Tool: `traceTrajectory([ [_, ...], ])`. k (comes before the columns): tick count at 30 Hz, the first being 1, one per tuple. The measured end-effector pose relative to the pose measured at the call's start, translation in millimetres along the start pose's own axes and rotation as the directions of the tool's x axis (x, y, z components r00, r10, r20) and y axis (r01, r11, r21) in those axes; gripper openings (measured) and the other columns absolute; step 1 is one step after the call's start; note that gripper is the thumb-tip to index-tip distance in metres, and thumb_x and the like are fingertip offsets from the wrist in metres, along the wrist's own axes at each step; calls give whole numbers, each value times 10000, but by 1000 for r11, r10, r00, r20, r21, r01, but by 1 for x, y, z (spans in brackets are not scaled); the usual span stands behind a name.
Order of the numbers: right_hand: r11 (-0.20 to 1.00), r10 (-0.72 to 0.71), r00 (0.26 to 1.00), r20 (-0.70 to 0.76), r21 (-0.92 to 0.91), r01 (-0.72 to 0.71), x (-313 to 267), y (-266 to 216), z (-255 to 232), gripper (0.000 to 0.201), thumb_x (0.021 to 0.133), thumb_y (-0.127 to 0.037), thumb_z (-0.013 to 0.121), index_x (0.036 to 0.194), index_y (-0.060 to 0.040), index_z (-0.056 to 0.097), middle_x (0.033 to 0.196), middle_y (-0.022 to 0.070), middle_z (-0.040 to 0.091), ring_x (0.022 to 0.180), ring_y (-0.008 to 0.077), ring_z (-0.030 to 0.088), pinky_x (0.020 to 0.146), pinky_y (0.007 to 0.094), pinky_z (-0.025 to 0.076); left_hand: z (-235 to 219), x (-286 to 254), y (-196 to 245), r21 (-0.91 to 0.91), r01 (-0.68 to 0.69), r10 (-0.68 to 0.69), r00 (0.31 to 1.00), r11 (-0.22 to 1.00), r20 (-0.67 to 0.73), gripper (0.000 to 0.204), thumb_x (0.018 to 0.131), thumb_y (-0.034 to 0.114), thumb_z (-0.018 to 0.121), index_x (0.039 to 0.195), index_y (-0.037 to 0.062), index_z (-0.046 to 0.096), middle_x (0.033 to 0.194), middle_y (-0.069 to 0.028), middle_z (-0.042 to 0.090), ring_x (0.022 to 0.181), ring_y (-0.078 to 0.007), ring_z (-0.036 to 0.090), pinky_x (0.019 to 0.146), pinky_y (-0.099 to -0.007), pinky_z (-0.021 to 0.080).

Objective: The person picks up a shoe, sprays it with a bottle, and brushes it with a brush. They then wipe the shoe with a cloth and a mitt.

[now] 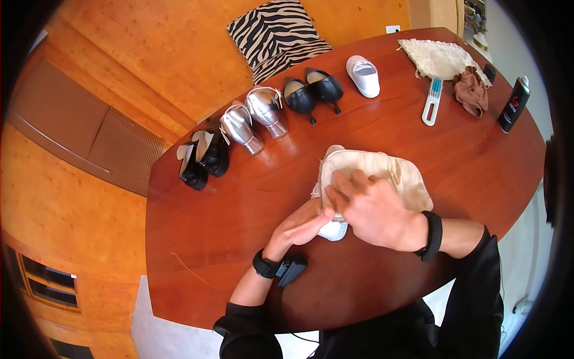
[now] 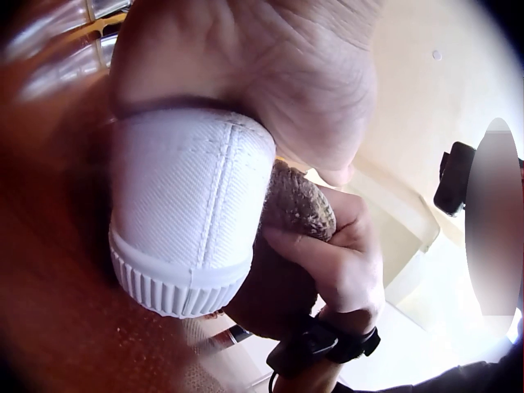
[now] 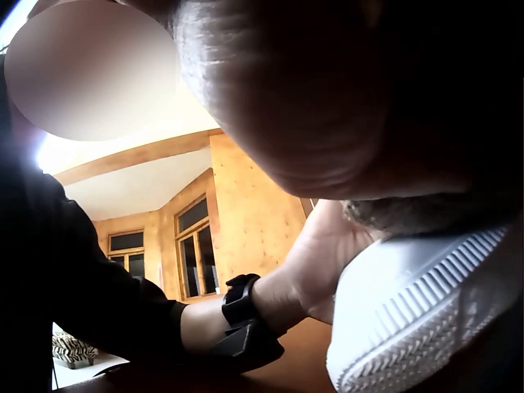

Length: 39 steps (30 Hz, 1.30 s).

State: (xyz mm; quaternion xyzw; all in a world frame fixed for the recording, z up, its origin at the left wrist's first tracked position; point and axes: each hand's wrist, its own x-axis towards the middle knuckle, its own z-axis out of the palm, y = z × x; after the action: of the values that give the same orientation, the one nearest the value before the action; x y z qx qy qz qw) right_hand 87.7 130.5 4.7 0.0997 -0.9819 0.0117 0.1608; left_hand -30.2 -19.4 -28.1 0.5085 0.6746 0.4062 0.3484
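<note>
A white canvas shoe [image 1: 333, 230] with a ribbed rubber sole is mostly hidden beneath a beige cloth [image 1: 412, 179] with a fuzzy underside. My left hand [image 1: 302, 224] holds the shoe from its left side, its fingers largely covered by the cloth. In the left wrist view the palm lies against the shoe's upper [image 2: 184, 192]. Bunched under my right hand [image 1: 379, 212] is the cloth, gripped with bent fingers over the shoe. The right wrist view shows the sole's tread [image 3: 417, 327] turned outward, with the cloth's shaggy edge [image 3: 401, 214] just above it.
Along the far edge stand black shoes [image 1: 209, 152], silver heels [image 1: 263, 113], black heels [image 1: 323, 87] and another white shoe [image 1: 363, 76]. At the right are a brush [image 1: 431, 105], a fluffy cream cloth [image 1: 439, 57], a brown cloth [image 1: 471, 93] and a black spray can [image 1: 514, 106].
</note>
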Motion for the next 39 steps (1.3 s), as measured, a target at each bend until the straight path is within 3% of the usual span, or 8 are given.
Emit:
traceTrajectory([
  [6,998,48,988,-144,53,-41,9,19,16,487,625,-55,609,1112,-80,611,1249,144,492,970,265,509,546,294,507,5,2,2,-28,-58,55,994,998,-90,692,898,651,280,895,-6,497,775,-109,511,722,-234,462,673,-365,410],
  [8,997,64,994,-90,58,-59,12,25,17,512,626,-53,610,1137,-80,594,1253,145,490,973,278,507,596,320,514,-2,2,-6,4,23,-23,996,1000,90,658,913,617,298,967,-9,493,828,-119,524,766,-247,481,719,-363,419],
  [11,997,68,998,-17,37,-67,14,31,16,490,635,-73,601,1125,-50,592,1228,164,501,1012,309,498,832,414,468,3,2,0,0,-13,13,1000,1000,8,642,915,601,325,1012,-12,492,849,-127,532,782,-261,486,756,-362,419],
  [16,999,-46,991,-126,-11,45,2,1,5,319,740,-147,559,979,59,605,1110,226,574,1041,344,522,897,414,431,-1,-2,7,38,30,-30,999,999,11,609,930,549,342,1051,-28,493,876,-151,540,807,-282,485,779,-379,417],
  [27,1000,-9,976,-216,22,14,18,28,28,416,646,-48,571,1055,15,610,1178,184,544,1131,351,495,914,403,441,1,2,6,165,-118,126,991,979,-37,617,953,519,273,985,-50,511,884,-172,541,808,-310,486,770,-393,421],
  [29,999,1,982,-188,-48,-10,14,17,22,408,657,-64,571,1054,28,605,1151,186,550,1114,343,504,918,401,435,-4,3,-1,132,5,-22,992,991,125,663,945,561,251,956,-48,513,862,-163,541,790,-297,491,768,-378,432],
  [33,996,-91,989,-116,-25,88,-6,-14,0,362,705,-116,571,1021,58,598,1087,226,572,1031,362,526,843,432,461,-4,1,0,-69,27,-19,994,997,109,821,853,714,188,977,-28,516,937,-120,541,845,-197,482,759,-332,439],
  [39,996,-79,981,-179,-41,73,7,-2,15,376,697,-84,571,1044,57,599,1116,235,564,1056,368,531,856,411,462,-7,3,0,-85,-12,18,997,996,76,710,915,625,200,896,-20,496,817,-109,527,748,-214,482,719,-336,434],
])
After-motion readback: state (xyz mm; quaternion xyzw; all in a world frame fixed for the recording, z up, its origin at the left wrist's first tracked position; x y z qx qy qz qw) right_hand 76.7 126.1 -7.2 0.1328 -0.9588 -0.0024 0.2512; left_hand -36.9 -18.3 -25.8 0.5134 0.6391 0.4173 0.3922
